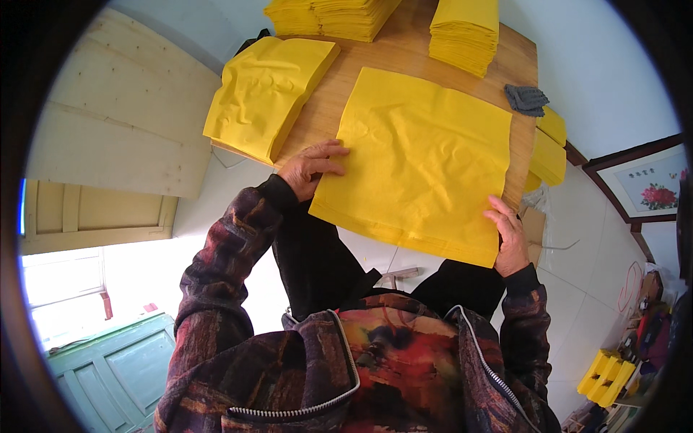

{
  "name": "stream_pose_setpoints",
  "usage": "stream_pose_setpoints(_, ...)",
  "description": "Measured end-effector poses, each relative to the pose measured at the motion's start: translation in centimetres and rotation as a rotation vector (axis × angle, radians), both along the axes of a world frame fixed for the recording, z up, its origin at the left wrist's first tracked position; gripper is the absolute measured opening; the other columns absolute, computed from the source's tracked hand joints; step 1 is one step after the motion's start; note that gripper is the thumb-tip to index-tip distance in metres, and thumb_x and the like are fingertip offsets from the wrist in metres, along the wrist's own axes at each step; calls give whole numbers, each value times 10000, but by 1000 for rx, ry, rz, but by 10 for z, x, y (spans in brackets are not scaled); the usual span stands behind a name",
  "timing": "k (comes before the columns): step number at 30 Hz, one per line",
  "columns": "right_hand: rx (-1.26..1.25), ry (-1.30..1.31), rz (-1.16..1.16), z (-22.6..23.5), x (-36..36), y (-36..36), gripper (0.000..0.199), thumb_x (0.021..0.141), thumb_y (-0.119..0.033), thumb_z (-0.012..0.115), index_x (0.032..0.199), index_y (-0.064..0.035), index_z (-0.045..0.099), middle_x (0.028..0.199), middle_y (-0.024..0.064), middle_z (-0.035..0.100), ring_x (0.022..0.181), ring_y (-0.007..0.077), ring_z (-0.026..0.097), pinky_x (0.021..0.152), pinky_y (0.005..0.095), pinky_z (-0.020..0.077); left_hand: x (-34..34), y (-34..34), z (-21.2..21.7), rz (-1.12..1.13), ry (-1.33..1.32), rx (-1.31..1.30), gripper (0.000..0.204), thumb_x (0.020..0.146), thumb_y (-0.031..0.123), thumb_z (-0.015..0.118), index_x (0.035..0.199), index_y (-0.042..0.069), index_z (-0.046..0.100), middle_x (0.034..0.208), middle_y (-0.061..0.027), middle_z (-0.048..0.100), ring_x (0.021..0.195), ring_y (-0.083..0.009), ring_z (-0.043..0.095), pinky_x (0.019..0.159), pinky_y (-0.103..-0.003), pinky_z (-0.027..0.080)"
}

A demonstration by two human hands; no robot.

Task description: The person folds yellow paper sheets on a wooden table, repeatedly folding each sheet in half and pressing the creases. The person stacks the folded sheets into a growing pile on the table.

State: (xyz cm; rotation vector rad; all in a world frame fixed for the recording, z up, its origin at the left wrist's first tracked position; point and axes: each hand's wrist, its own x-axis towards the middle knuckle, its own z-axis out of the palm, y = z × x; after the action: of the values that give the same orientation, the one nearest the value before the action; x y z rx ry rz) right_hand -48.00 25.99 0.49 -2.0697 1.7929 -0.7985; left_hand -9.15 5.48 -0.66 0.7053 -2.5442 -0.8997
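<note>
A large yellow sheet (426,166), creased and slightly embossed, lies partly on the wooden table (404,54). Its near edge hangs over my lap; whether it is paper or thin fabric I cannot tell. My left hand (310,169) grips the left edge, with fingertips resting on the top face. At the lower right edge, my right hand (510,238) holds the sheet, its fingers curled over the border. Left of the sheet sits a thick yellow stack (263,90) with a wrinkled top piece, close beyond my left hand.
Two taller yellow piles, a left pile (332,18) and a right pile (465,36), stand at the table's far side. A grey cloth (526,99) lies at the right edge, near lower yellow bundles (548,151). Pale wooden boards (130,101) lean left; a framed picture (642,180) is right.
</note>
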Motion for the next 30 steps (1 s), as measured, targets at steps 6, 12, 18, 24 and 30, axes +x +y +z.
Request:
stream_pose_setpoints(6, -42, -21, -16, -9, -4, -3, 272, 756, -61, 663, 1019, -26, 603, 1245, 147, 577, 1125, 325, 557, 917, 365, 451, 5, -6, -8, -20, 36, -45, 225, 742, -22, 666, 943, 78, 664, 1232, -130, 587, 1245, -362, 468, 1032, -424, 398)
stream_pose_setpoints(12, -51, -45, -50, -7, -5, -6, 193, 751, -27, 638, 943, -33, 620, 1158, 130, 620, 1058, 313, 584, 876, 347, 472, -1, -9, 2, -31, -38, -99, 285, 754, 28, 658, 1032, 88, 670, 1237, -151, 581, 1168, -352, 527, 971, -419, 444)
stream_pose_setpoints(18, -37, -90, 14, 7, -9, -15, 211, 764, -102, 660, 953, -30, 598, 1106, 135, 632, 987, 330, 594, 846, 367, 477, 1, -14, -1, 61, 35, 3, 214, 791, 48, 663, 993, 111, 696, 1127, -106, 653, 1118, -306, 560, 939, -369, 389)
stream_pose_setpoints(24, 352, -222, -276, 4, -22, -30, 202, 925, -138, 526, 1027, 28, 579, 911, 154, 635, 817, 258, 583, 746, 311, 457, -8, -13, -12, 361, 174, 391, 167, 878, 94, 610, 1002, -9, 657, 887, -61, 694, 805, -169, 629, 743, -294, 478)
stream_pose_setpoints(30, 145, -394, -398, -11, -20, -60, 205, 901, -187, 550, 909, 18, 556, 802, 232, 592, 768, 391, 579, 636, 422, 439, -24, -18, -14, 548, 222, 501, 178, 891, 127, 593, 812, -28, 628, 709, 52, 569, 680, -59, 499, 619, -245, 413)
